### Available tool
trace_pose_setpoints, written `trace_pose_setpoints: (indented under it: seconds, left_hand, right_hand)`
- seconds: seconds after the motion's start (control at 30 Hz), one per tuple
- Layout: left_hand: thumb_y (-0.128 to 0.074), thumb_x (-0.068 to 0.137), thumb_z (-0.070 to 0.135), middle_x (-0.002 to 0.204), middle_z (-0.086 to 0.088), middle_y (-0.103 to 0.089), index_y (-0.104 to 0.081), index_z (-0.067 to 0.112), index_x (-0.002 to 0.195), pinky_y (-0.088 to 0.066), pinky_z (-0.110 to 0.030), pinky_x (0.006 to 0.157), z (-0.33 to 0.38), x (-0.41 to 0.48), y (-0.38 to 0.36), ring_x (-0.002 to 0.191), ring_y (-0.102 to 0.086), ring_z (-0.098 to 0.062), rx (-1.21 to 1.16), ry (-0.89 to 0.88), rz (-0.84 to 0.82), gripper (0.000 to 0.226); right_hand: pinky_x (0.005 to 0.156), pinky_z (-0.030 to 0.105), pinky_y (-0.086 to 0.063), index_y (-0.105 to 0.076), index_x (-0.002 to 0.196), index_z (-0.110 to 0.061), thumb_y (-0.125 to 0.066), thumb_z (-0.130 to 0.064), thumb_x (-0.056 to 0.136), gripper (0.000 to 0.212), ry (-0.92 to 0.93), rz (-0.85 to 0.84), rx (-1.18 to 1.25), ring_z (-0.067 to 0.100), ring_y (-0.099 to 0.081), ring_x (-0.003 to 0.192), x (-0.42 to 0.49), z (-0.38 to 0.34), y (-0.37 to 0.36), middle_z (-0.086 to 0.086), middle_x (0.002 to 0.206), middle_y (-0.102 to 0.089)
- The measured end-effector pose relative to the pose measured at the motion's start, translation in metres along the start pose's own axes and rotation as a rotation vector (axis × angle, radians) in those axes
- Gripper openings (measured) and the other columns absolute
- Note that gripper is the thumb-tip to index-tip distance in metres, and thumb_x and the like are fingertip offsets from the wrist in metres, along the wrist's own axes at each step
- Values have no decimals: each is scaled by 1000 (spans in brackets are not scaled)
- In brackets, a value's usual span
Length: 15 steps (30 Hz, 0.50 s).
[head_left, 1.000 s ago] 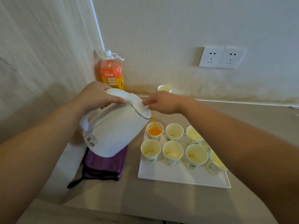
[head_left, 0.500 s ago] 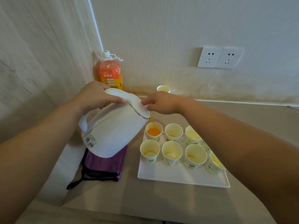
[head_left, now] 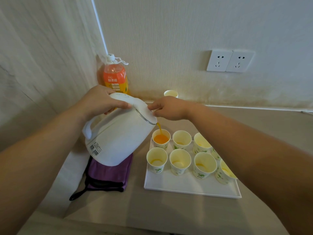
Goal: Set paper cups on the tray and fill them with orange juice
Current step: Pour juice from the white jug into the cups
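left hand: fingers wrapped over kettle handle, kettle tipped right, held off bench.
right hand: fingertips on the lid rim; pinch or press, can't tell.
juice: streaming into back-left cup on tray.

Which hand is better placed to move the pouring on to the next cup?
Left, probably: the left hand grips and tilts the kettle, so it can carry the stream to the neighbouring cup; the right hand only pinches the lid.

Purple cloth (folded) on counter, two wall sockets.
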<state>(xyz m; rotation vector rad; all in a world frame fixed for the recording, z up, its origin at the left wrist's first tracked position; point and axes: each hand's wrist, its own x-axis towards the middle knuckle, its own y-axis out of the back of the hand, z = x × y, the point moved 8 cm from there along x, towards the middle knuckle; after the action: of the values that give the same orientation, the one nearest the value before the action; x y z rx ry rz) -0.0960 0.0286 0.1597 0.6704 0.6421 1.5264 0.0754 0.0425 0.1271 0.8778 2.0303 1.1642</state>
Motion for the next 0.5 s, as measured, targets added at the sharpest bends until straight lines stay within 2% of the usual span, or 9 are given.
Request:
trace_pose_setpoints:
  seconds: [0.3, 0.5]
  left_hand:
    - [-82, 68, 33, 54, -2, -54, -62, 22, 60, -39, -26, 54, 5, 2, 1, 48, -47, -14, 7, -3, -3, 25]
    - [-82, 68, 34, 54, -2, -54, -62, 19, 63, -40, -25, 53, 3, 4, -1, 49, -48, -14, 19, 7, -8, 26]
  right_hand:
    - [105, 26, -29, -44, 141, -19, -45, -18, 96, 45, -15, 3, 16, 18, -41, 131, 3, 4, 0, 0, 145, -45]
    - [101, 25, -31, -45, 141, -18, -45, -16, 96, 45, -6, -7, 7, 20, -44, 127, 4, 5, -2, 2, 142, -49]
